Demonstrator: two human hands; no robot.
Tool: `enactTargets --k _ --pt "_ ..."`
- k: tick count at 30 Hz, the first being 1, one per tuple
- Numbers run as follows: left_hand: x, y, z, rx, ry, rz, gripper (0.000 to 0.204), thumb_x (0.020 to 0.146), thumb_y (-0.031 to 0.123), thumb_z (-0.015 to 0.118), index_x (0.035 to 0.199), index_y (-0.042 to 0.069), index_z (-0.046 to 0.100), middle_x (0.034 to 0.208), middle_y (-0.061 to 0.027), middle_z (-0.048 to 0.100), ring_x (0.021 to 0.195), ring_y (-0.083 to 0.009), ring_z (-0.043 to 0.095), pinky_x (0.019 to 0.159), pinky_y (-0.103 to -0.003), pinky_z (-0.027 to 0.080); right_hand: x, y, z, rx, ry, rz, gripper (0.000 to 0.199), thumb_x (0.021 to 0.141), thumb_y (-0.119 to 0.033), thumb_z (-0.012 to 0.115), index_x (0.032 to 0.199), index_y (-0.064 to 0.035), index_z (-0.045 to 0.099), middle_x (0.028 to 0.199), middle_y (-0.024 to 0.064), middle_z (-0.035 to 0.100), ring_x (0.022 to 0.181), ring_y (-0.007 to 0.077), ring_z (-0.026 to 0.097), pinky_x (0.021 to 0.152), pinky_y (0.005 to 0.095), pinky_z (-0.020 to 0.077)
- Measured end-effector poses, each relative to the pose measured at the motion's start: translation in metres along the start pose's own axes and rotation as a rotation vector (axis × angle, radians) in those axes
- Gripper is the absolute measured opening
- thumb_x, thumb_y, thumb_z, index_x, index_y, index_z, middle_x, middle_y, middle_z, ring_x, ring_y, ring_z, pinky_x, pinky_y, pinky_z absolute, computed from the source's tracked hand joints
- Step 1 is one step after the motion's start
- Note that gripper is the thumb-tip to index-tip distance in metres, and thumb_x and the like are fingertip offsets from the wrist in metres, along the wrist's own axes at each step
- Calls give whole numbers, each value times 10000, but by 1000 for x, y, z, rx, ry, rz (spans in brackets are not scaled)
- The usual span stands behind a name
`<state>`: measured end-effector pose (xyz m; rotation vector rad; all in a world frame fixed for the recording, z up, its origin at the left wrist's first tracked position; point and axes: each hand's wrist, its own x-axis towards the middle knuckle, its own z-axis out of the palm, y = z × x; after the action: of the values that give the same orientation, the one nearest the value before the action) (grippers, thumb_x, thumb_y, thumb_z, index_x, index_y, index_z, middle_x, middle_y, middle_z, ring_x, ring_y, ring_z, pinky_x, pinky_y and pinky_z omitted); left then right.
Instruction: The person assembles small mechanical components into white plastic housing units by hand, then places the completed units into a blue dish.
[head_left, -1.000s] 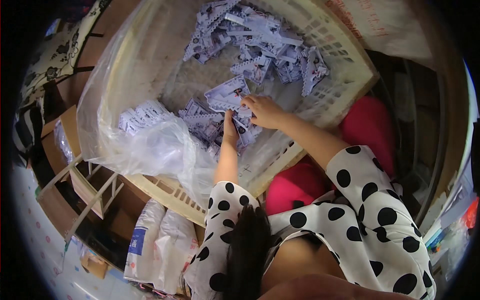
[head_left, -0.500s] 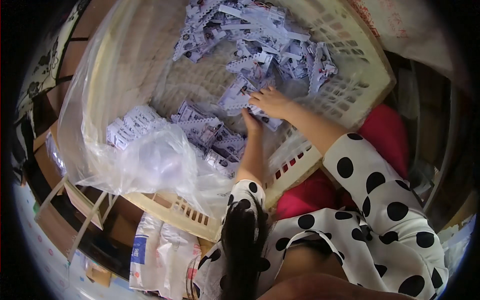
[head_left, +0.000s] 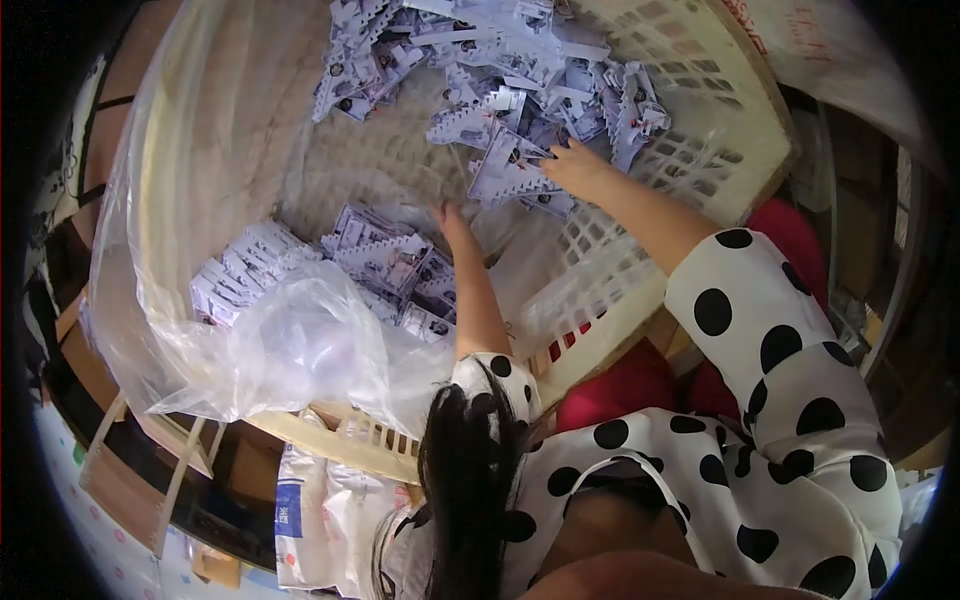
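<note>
Flat white pieces with saw-toothed edges and small dark and red details lie in a large cream plastic basket [head_left: 770, 150] lined with clear plastic. At the right edge of one flat toothed piece [head_left: 505, 168], my right hand [head_left: 578, 168] grips with its fingertips, just below the far pile of pieces [head_left: 540, 60]. My left hand [head_left: 448, 214] is empty, its fingers apart, beside the nearer left stack of toothed pieces [head_left: 385, 250]. Another toothed piece [head_left: 550, 203] lies partly under the one in my right hand.
A bunched clear plastic bag [head_left: 300, 340] covers part of the left stack. White printed sacks [head_left: 335, 510] stand below the basket. A metal-legged stool or frame [head_left: 175, 470] is at the left, and a pale sack [head_left: 840, 60] at the far right.
My left hand has left the toothed piece and moved left toward the nearer stack. My right hand has shifted slightly right and away, the piece moving with it.
</note>
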<state>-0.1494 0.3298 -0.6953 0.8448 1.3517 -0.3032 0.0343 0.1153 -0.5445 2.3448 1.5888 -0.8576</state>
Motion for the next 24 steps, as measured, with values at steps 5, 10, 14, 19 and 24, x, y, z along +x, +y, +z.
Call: enactTargets --k 5,10,14,19,24 --pt "-99 59 66 136 -112 333 583 981 456 487 1448 109 449 1388 -242 448 1261 -333 477 994 -437 430 12 -6 -28 19 -232 85 227 880 -164 574 1055 -151 717 1169 -26 645 1117 202 565 967 451 415" --pt "-93 21 70 984 -189 691 570 1005 413 474 1451 61 424 1378 -306 431 1272 -442 420 1059 -431 362 -3 30 -28 -79 -326 213 191 813 -158 637 968 -154 748 1045 16 714 1018 239 650 949 430 467" --pt "-100 45 70 685 -274 539 570 997 409 487 1441 53 451 1389 -272 474 1277 -357 488 1070 -366 370 -14 11 -52 288 -270 239 183 815 -161 608 922 -134 755 937 100 731 925 307 702 777 462 541" --pt "-129 54 68 566 -216 601 557 963 339 515 1405 4 462 1238 -258 596 1157 -362 574 990 -401 433 -65 -32 -106 194 -208 169 192 842 -138 565 913 -111 742 944 110 722 934 291 694 795 455 530" --pt "-90 1 2 649 -70 575 457 867 197 567 1265 -29 547 1128 -250 657 1042 -364 630 895 -407 487 -103 -122 -192 370 88 224 212 838 -169 572 907 -74 749 893 118 718 887 305 681 811 487 491"
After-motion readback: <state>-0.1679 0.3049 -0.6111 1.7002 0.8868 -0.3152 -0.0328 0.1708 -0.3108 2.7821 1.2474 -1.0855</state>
